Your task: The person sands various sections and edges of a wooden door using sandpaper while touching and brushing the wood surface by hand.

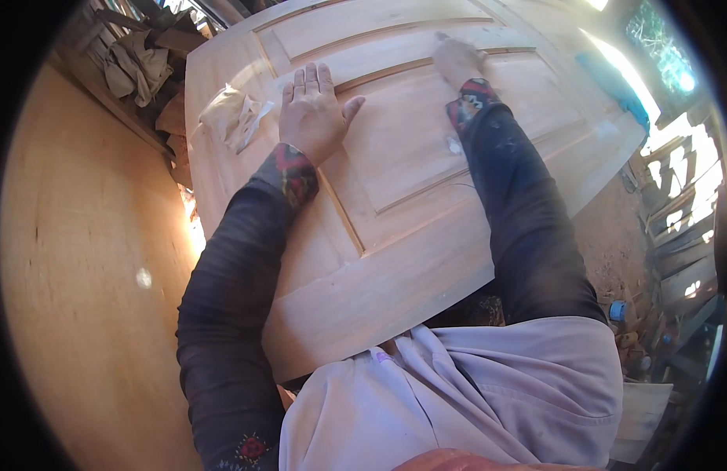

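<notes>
A pale wooden panel door [426, 149] lies flat in front of me, with raised mouldings around its recessed panels. My left hand [312, 110] rests flat on it, fingers stretched out and thumb apart, holding nothing. Farther along and to the right, my right hand [457, 63] is pressed to the door beside a moulding. Its fingers look curled and slightly blurred; whatever is under them is hidden. To the left of my left hand, a crumpled tan sheet [228, 118] lies on the door. A small whitish scrap [454, 145] sits near my right sleeve.
A large smooth wooden board [89, 275] stands along the left side. Behind it are wood offcuts and a crumpled cloth [136, 67]. A teal cloth or sheet [626, 98] hangs by the door's far right edge. Scrap wood [685, 235] and a blue cap [617, 311] lie at the right.
</notes>
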A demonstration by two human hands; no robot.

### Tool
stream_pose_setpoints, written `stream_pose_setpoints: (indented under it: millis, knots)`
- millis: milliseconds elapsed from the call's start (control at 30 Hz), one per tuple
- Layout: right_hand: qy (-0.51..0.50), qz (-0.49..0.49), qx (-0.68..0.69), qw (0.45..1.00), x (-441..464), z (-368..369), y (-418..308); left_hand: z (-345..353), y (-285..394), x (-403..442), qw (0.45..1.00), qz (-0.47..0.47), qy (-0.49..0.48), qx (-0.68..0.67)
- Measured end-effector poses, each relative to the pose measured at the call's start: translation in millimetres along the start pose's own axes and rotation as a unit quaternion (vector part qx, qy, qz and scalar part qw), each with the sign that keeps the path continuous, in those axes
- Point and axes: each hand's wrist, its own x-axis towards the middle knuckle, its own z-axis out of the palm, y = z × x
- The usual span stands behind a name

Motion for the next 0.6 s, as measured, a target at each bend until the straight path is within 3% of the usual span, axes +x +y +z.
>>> stream_pose_setpoints:
  millis: [33, 67, 100, 200, 267, 333, 433, 533, 600]
  knots:
    - [-0.034, 0.087, 0.08, 0.992, -3.6, -22.7, -32.3, 9.3, -4.2, 10.8, 0.997, -0.019, -0.062, -0.034]
    - [0.036, -0.088, 0.092, 0.991, -15.3, -38.6, -64.9, 20.2, -10.2, 23.1, 0.989, -0.039, -0.124, -0.068]
    - [0.107, -0.263, 0.097, 0.954, -21.9, -51.5, -90.9, 29.2, -16.9, 35.0, 0.976, -0.06, -0.184, -0.102]
    - [0.155, -0.274, 0.143, 0.938, -21.1, -55.9, -119.8, 49.4, -35.4, 49.0, 0.972, -0.069, -0.175, -0.14]
    - [-0.005, -0.016, 0.168, 0.986, -23.9, -80.0, -89.9, 47.4, -36.6, 48.5, 0.973, -0.069, -0.182, -0.12]
    - [0.016, 0.149, 0.069, 0.986, -15.7, -46.2, -48.8, 42.7, -35.0, 44.2, 0.972, -0.09, -0.193, -0.095]
    - [0.019, 0.084, 0.13, 0.988, -20.4, -52.6, -55.1, 27.9, -20.8, 45.7, 0.963, -0.153, -0.215, -0.057]
    - [0.077, -0.223, 0.281, 0.93, -21.0, -55.1, -93.1, 6.8, -9.6, 43.3, 0.942, -0.231, -0.242, -0.038]
    - [0.005, -0.138, 0.231, 0.963, -24.2, -77.5, -90.7, -2.1, -8.5, 39.2, 0.936, -0.258, -0.238, -0.026]
